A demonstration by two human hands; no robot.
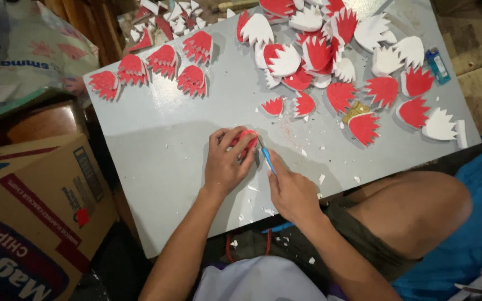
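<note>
My left hand [227, 164] clamps red foam piece [246, 139] flat on grey table [163, 145]; right hand [291, 189] grips blue craft knife [267, 158], blade slanting far-left, touching piece's right edge.

Red foam piece [246, 139] — blue cutter [267, 159] — grey board [168, 145].

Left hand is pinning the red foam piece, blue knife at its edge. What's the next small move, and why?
Probably draw the blue knife in the right hand a short way along the red foam piece toward the body. The left hand presses the piece to the grey board, the blade sits at its right edge, and white scraps suggest trimming.
</note>
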